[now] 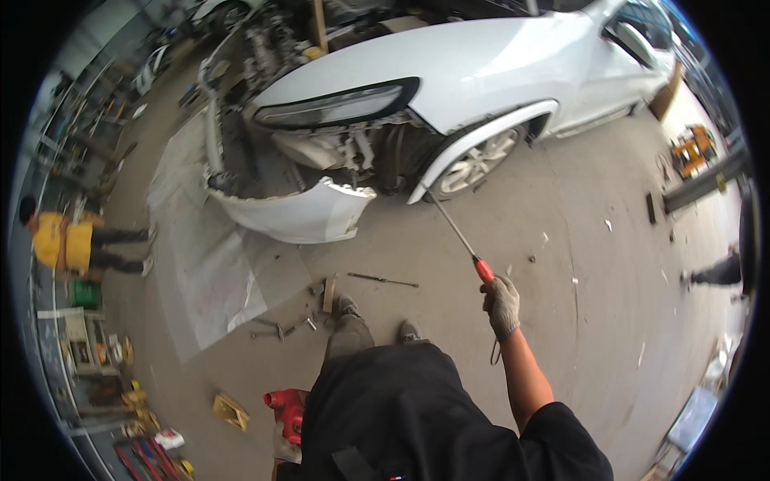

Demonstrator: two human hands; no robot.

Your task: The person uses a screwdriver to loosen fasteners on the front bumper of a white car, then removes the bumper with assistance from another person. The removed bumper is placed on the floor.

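Observation:
My gloved right hand (503, 311) reaches forward, closed around the red handle of a long pry bar (459, 231). Its metal shaft points up toward the white wheel arch trim (457, 148), with the tip at the trim's lower end; whether it touches, I cannot tell. At my left side, my gloved left hand (286, 450) is partly hidden by my body and grips a red power tool (289, 413). Ahead stands a white car (489, 60) with its front end opened up. Its headlight (337, 106) is in place, and the bumper cover (297, 212) hangs loose in front.
Wrenches and sockets (281, 329) lie by my left foot, and a long thin tool (383, 280) lies ahead. Plastic sheeting (204, 272) covers floor at left. A person in yellow (64, 244) stands far left; another person's leg (718, 271) shows at right, near a lift arm (706, 183).

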